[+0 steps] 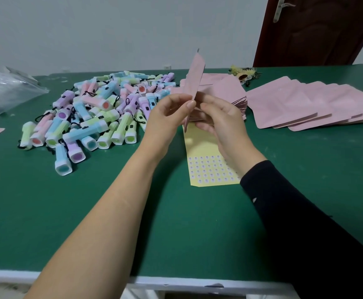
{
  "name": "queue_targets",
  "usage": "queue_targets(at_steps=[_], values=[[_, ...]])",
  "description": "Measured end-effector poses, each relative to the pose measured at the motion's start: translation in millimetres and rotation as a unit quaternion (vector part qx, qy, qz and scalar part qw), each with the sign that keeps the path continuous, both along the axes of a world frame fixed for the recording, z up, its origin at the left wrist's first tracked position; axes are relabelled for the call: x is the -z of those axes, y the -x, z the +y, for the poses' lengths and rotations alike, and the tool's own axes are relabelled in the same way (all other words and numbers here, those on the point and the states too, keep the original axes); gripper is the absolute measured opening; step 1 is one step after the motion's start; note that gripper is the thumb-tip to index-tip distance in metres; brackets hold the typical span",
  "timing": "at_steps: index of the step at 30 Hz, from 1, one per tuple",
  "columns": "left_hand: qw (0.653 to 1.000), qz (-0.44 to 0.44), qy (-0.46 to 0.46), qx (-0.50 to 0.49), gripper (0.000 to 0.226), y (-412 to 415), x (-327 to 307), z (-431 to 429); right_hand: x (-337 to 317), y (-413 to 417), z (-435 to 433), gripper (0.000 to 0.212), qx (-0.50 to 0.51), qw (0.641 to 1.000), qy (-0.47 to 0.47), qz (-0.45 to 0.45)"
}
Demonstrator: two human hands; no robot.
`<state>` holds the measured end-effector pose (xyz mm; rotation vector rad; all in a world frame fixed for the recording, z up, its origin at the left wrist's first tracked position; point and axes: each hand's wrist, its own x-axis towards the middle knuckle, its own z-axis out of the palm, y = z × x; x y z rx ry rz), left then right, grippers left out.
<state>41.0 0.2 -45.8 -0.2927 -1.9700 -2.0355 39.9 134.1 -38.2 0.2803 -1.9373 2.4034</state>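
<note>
**A:** Starting from the near edge, what's there?

**B:** Bare green tabletop (90, 212) with plenty of room for the forearms. Beyond it lies a yellow sticker sheet (200, 147). Its top rows are peeled off and its lower rows are still full.

**A:** And the hands?

**B:** The left hand (165, 117) and right hand (221, 119) are close together above the sheet. Both pinch the lower end of one pink pouch (194, 78), held upright and edge-on. It looks flat and empty.

**A:** So it's early going?

**B:** I'd say so. The pile of flashlights (94, 111), just left of the hands, is big and unpacked. A stack of pouches (230, 89) waits right behind, and more pouches (306, 102) are fanned out to the right, so that side is crowded. The far left holds a plastic bag (3, 91).
</note>
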Motion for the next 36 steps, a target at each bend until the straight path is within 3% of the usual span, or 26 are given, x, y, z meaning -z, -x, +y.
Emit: queue_targets(at_steps=[11, 17, 27, 36], values=[[1.000, -0.005, -0.016, 0.021, 0.011, 1.3, -0.8, -2.1, -1.6, -2.1, -0.2, 0.025, 0.000, 1.000, 0.005, 0.008], [1.000, -0.006, -0.002, 0.018, 0.017, 2.0, 0.7, -1.9, -1.9, -3.6, -0.8, 0.013, -0.004, 1.000, 0.017, 0.011], [1.000, -0.001, 0.002, 0.027, 0.021, 2.0, 0.3, -1.3, 1.1, -1.9, 0.3, 0.026, -0.001, 0.999, 0.027, 0.037], [1.000, -0.007, 0.006, 0.025, 0.030, 0.4, -1.9, -1.4, -0.1, -3.7, -0.6, 0.019, -0.007, 0.999, 0.022, 0.042]])
